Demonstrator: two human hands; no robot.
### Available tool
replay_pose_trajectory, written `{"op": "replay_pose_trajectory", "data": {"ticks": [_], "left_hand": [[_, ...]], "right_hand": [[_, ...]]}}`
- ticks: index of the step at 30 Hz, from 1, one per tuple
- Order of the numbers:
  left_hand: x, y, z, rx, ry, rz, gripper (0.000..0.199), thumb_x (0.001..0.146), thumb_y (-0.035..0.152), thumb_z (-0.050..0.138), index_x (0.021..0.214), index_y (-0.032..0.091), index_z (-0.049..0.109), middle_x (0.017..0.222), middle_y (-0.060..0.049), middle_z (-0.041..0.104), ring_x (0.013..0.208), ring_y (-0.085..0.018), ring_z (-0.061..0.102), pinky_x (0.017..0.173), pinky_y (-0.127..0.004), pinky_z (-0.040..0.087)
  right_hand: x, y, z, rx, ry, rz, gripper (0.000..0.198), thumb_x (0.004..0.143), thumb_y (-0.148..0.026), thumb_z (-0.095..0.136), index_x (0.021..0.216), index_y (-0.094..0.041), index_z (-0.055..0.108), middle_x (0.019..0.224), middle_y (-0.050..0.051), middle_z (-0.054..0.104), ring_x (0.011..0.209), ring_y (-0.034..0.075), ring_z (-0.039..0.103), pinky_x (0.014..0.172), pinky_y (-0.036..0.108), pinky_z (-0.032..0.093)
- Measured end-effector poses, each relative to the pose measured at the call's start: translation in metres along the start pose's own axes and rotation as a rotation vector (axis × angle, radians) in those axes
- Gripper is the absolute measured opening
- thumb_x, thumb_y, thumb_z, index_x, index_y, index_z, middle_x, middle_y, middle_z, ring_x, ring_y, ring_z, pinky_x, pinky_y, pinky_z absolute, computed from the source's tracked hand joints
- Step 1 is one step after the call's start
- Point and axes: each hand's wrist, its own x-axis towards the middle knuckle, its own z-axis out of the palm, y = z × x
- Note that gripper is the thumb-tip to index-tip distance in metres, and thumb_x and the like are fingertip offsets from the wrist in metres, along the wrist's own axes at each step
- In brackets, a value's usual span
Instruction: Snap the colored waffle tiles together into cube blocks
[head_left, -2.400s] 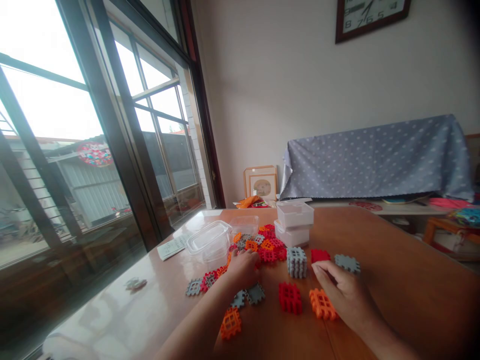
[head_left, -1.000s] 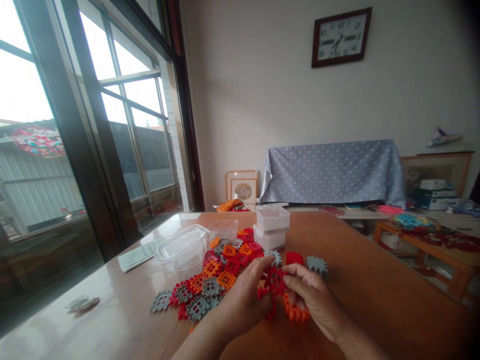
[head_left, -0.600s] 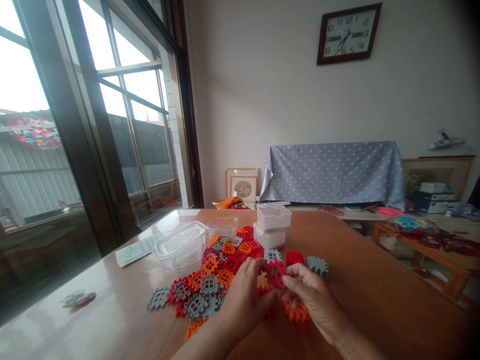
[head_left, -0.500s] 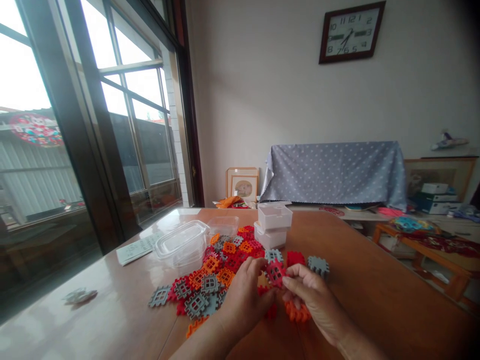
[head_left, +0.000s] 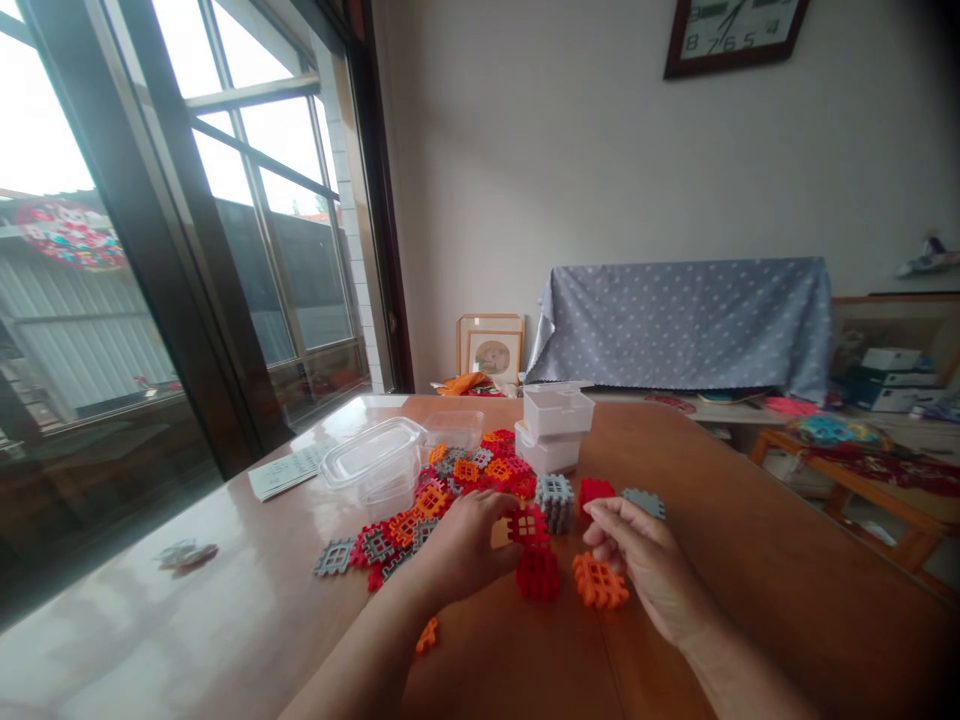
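Note:
My left hand (head_left: 480,545) grips a red notched window-pattern tile (head_left: 527,524) between thumb and fingers, held just above a red stack (head_left: 538,575) of similar tiles. My right hand (head_left: 637,550) is apart from that tile, with thumb and fingertips drawn together and nothing visible in them. Close to its fingers are an orange tile stack (head_left: 598,582) and a red block of tiles (head_left: 595,497). A grey stack (head_left: 553,503) stands behind the held tile, and grey tiles (head_left: 645,502) lie beyond my right hand. My left forearm and hand hide part of the loose pile.
Loose red, orange and grey tiles (head_left: 405,528) spread across the table (head_left: 712,500) to the left. Behind them are clear plastic tubs (head_left: 373,450), stacked white boxes (head_left: 557,412) and papers (head_left: 289,472). A small clear bag (head_left: 186,555) lies at the left.
The red tile has left my right hand and stays in my left, lower and slightly left, over the red stack. My right hand has drawn away to the right. The view has tipped downward.

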Motion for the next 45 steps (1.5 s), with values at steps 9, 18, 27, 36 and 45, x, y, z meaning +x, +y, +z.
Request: {"op": "replay_pose_trajectory", "data": {"ticks": [9,18,27,36,45], "left_hand": [[-0.001,0.005,0.010,0.138,-0.158,-0.005,0.027,0.079,0.030,0.072,0.105,0.026,0.071,0.104,-0.003,0.075,0.092,-0.024,0.067,0.079,-0.031,0.049],[-0.002,0.001,0.018,0.174,-0.186,-0.034,0.033,0.076,0.033,0.074,0.108,0.027,0.072,0.099,-0.004,0.074,0.091,-0.026,0.067,0.078,-0.032,0.049],[-0.002,0.000,0.017,0.151,-0.199,-0.015,0.037,0.074,0.029,0.075,0.111,0.028,0.071,0.104,-0.005,0.071,0.094,-0.025,0.066,0.082,-0.033,0.051],[-0.007,-0.005,0.014,0.105,-0.146,-0.029,0.050,0.077,0.038,0.075,0.125,0.027,0.067,0.120,-0.007,0.070,0.108,-0.029,0.065,0.091,-0.038,0.053],[0.007,-0.058,-0.007,0.327,0.148,-0.271,0.028,0.087,0.016,0.052,0.111,0.022,0.064,0.115,-0.009,0.071,0.110,-0.027,0.063,0.096,-0.039,0.048]], "right_hand": [[0.001,0.001,0.001,-0.031,0.025,0.003,0.039,0.087,-0.060,0.070,0.091,-0.021,0.069,0.075,0.001,0.066,0.064,0.014,0.054,0.059,0.026,0.036],[0.001,-0.002,0.001,-0.029,0.038,-0.014,0.040,0.085,-0.061,0.070,0.086,-0.021,0.068,0.076,0.002,0.067,0.063,0.015,0.054,0.057,0.027,0.038],[0.001,-0.001,0.001,-0.035,0.042,-0.024,0.040,0.085,-0.061,0.070,0.087,-0.021,0.069,0.075,0.002,0.067,0.062,0.015,0.054,0.057,0.027,0.038],[0.003,0.006,-0.002,-0.020,0.031,-0.011,0.038,0.088,-0.060,0.069,0.092,-0.022,0.069,0.077,0.001,0.066,0.064,0.015,0.054,0.058,0.027,0.036],[0.004,0.011,-0.004,-0.024,0.019,-0.001,0.036,0.089,-0.059,0.069,0.091,-0.022,0.068,0.078,0.001,0.066,0.066,0.014,0.054,0.059,0.026,0.037]]}}
